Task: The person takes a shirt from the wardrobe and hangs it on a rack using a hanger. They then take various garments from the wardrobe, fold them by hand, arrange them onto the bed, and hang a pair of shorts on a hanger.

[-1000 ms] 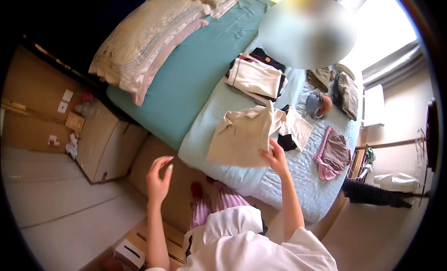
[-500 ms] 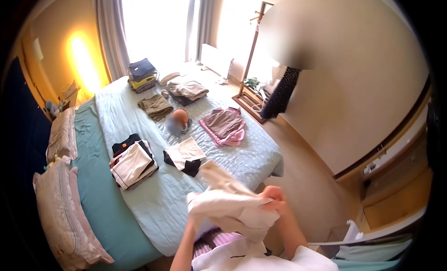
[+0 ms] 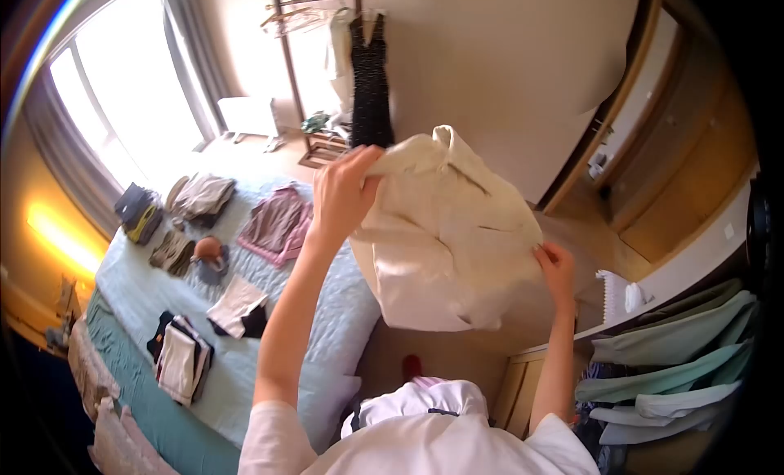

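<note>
A cream garment (image 3: 449,230) with slit-like openings hangs spread in the air before me; its exact kind is unclear. My left hand (image 3: 343,191) is closed on its upper left edge. At the right edge, my right hand (image 3: 557,267) pinches the cloth between thumb and fingers. Beyond my left arm, on the bed, lie a pink and brown top (image 3: 276,225), a white and black folded piece (image 3: 238,307) and a stack of folded clothes (image 3: 181,356).
The bed (image 3: 282,393) also bears more folded piles (image 3: 202,199) and a round brown and grey item (image 3: 209,256). A wooden rack with a black dress (image 3: 370,83) stands by the wall. Hung clothes (image 3: 670,377) fill the lower right, near a wooden cabinet (image 3: 516,393).
The cream garment was bunched low between my hands and is now raised and spread out. My view has turned right, bringing the hanging clothes and rack further in.
</note>
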The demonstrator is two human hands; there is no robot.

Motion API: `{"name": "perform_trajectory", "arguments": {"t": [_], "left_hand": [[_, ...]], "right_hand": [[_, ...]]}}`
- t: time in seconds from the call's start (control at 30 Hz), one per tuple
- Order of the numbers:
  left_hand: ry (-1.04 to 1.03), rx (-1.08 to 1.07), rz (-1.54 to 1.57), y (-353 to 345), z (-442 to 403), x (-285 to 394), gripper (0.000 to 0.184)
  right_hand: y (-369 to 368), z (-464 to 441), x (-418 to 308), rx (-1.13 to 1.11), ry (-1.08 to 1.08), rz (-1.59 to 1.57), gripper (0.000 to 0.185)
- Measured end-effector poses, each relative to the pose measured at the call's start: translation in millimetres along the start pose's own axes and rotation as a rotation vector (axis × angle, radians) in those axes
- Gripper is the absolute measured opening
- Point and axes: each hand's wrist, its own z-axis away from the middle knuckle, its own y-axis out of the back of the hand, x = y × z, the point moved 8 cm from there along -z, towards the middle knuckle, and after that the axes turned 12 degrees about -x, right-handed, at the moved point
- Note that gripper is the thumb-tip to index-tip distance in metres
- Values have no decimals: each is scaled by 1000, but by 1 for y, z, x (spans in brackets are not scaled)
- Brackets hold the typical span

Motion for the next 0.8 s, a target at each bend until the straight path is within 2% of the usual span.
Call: {"name": "perform_trajectory", "arguments": {"t": [0.03, 0.1, 0.17, 0.23, 0.3, 0.33, 0.4, 0.47, 0.5, 0.57, 0.6, 0.63, 0.67, 0.7, 0.77, 0.8], "left_hand": [[-78, 16, -5, -16, -24, 13, 17], [-160, 22, 34, -46, -63, 35, 17], [-291, -182, -70, -93, -93, 59, 21], [-352, -219, -87, -130, -119, 74, 22], [-515, -258, -105, -169, -139, 89, 22], [-538, -290, -96, -183, -151, 95, 22], [-573, -297, -76, -206, -171, 92, 22], [-576, -265, -53, -223, -194, 76, 22], [-568, -269, -50, -231, -204, 63, 22], [-447, -209, -80, -244, -230, 19, 23], [-399, -225, -111, -254, -246, -7, 22], [-389, -225, -114, -265, -258, -31, 22], [-282, -255, -171, -276, -274, -60, 23], [-177, -273, -229, -283, -293, -90, 23], [-177, -176, -253, -280, -322, -118, 18], [-199, -142, -252, -280, -334, -132, 19]], "right_hand": [[24, -7, 8, 21, -10, 8, 17], [47, -33, 16, -230, -26, 403, 17], [93, -62, -16, 70, 141, 339, 26], [97, -86, -79, 80, 384, 242, 35], [78, -112, -129, 91, 611, 505, 42], [62, -133, -131, 50, 636, 490, 45], [52, -169, -118, 11, 644, 472, 48], [9, -217, -46, -630, 93, 238, 46], [4, -230, -33, -637, 87, 237, 46], [-5, -263, 6, -647, -57, 584, 33], [-7, -288, 15, -655, -50, 591, 33], [3, -319, 21, -509, -42, 584, 27], [8, -342, 14, -362, -34, 573, 24], [7, -365, 4, -364, -24, 577, 24], [17, -403, -63, -144, 103, 746, 23], [11, -428, -63, -159, 107, 751, 23]]}}
